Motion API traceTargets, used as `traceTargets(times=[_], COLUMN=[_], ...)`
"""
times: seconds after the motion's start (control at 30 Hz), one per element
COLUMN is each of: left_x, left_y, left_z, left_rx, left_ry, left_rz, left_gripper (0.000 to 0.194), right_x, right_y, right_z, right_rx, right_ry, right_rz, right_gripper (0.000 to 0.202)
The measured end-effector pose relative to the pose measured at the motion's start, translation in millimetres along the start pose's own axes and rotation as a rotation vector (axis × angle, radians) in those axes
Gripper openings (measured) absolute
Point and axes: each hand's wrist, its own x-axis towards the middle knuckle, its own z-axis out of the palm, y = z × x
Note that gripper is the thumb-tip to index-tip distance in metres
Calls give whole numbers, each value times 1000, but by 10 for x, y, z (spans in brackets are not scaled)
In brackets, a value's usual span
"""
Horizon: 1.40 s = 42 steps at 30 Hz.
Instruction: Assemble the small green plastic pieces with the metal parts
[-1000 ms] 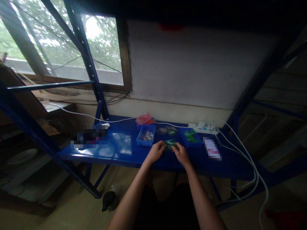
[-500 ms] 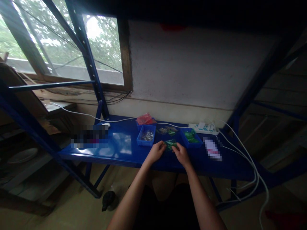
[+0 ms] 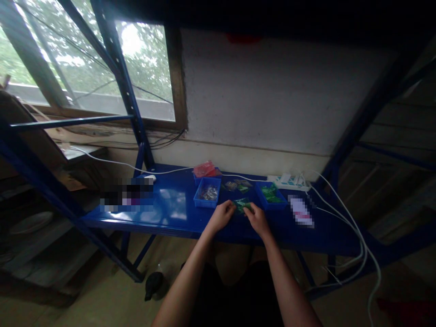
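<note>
Our left hand [image 3: 225, 214] and right hand [image 3: 257, 217] are close together but apart, with a small green packet [image 3: 241, 204] spanning the gap. Each has it pinched at one side, thumb and fingers nearly closed, so the packet looks stretched flat between them. Both our hands are taken up by this one thing, and neither reaches for anything else. We cannot tell whether the packet is open or sealed, what is inside, or whether its underside touches the desk [image 3: 238, 232].

Just beyond our fingers, small clear and greenish packets [image 3: 231, 185] lie loose on the desk, between two blue trays. The left tray [image 3: 206, 203] is near our left hand and holds shiny little pieces [image 3: 208, 193], too small to make out. The right tray [image 3: 275, 206], beyond our right hand, holds bright green packets [image 3: 271, 194]. Behind the left tray, red packets [image 3: 205, 169] are heaped on another blue tray [image 3: 196, 180].

Farther right, a pale, blurred-out item [image 3: 301, 211] lies beside the right tray, with a white power strip [image 3: 289, 182] behind, near the wall [image 3: 255, 91]. Well off to our left are a small white object [image 3: 150, 178] and a blurred patch we cannot read. Past the blue frame [image 3: 131, 102] there is a window [image 3: 146, 68], and a dark-topped container [image 3: 156, 282] stands on the floor below.
</note>
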Motion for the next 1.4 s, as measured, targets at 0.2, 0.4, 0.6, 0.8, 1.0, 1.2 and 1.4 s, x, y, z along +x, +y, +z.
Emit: traceTargets(times=[0.2,0.4,0.6,0.8,1.0,1.2,1.4], left_x=[3,3,-8,-3,4,5,5], left_y=[-13,-24,-5,0,-23,-31,-35], left_z=[0,2,-1,-1,5,3,0], left_rx=[-11,-6,-18,-3,18,7,6], left_ry=[-2,-9,-2,0,-1,-14,-1], left_rz=[6,15,8,9,6,1,11], left_gripper=[24,23,22,23,23,23,23], right_x=[2,-3,-5,14,18,10,14], right_y=[-8,-34,-18,49,96,66,61], right_z=[-3,-11,-7,13,24,22,18], right_rx=[-11,-1,-6,-9,-13,-13,-11], right_ry=[2,-9,-10,-12,-13,-8,-8], right_rz=[8,19,16,12,9,17,5], right_gripper=[21,20,22,21,22,21,20])
